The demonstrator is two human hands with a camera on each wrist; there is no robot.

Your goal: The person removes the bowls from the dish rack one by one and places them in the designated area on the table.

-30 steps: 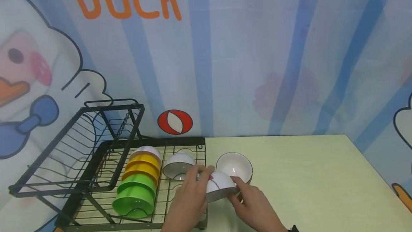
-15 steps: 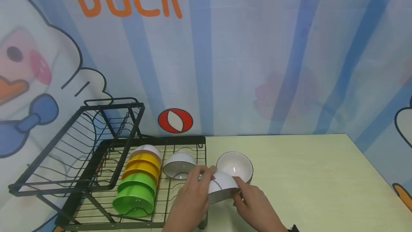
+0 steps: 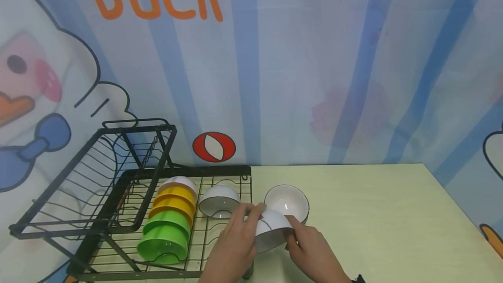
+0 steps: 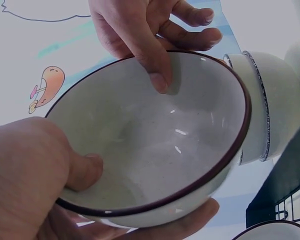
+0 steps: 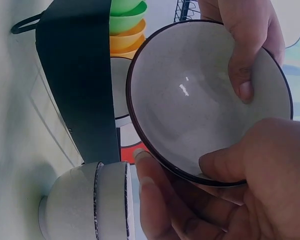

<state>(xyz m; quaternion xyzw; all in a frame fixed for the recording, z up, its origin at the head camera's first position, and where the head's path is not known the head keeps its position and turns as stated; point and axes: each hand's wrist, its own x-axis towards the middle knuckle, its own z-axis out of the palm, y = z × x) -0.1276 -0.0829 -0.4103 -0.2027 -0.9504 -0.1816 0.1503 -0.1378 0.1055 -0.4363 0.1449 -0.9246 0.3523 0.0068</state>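
Note:
Both hands hold one white bowl [image 3: 272, 230] with a dark rim, tilted on its side at the rack's right edge. My left hand [image 3: 235, 243] grips its left side, thumb inside and fingers under the outer wall, as the left wrist view shows. On the opposite side my right hand [image 3: 312, 248] pinches the rim, its thumb [image 5: 222, 162] inside the bowl. The bowl's inside [image 4: 155, 130] is bare and glossy. Right behind it stand stacked white bowls [image 3: 287, 204] on the table. Another white bowl [image 3: 219, 201] leans in the rack, just beyond my left fingers.
A black two-tier dish rack [image 3: 210, 171] stands on the left of the pale table [image 3: 373, 222]. In it a row of tilted bowls holds green bowls [image 3: 163, 243], yellow bowls [image 3: 174, 204] and a white one [image 3: 178, 182]. A printed cloth [image 3: 291, 64] hangs behind.
The held bowl has shifted slightly right and tipped so that more of its inside faces the head camera. Both hands keep their grip on it.

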